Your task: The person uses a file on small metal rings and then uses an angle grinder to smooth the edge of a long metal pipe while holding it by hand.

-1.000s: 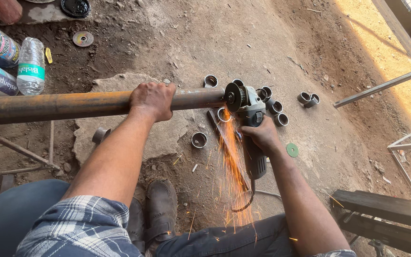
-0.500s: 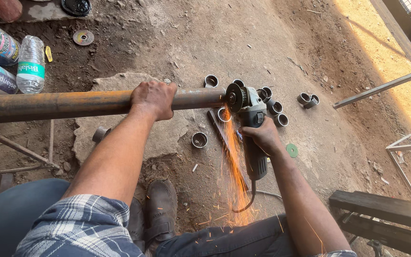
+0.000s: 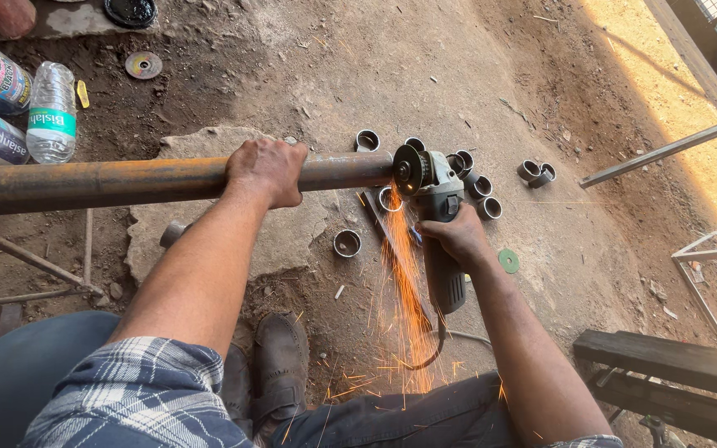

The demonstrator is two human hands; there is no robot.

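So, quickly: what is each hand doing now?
Left hand: closed around the rusty pipe.
Right hand: closed on the angle grinder.

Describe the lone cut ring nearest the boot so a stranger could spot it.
Start at the long rusty steel pipe held by the left hand. Just below its cut end, beside the spark stream, a short grey metal ring sits open end up on the dirt. It lies alone; the other rings cluster beyond the grey angle grinder.

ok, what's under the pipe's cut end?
Below the pipe end: sparks, cut rings on dirt and a flat stone. The grinder and right hand cover ground beside it.
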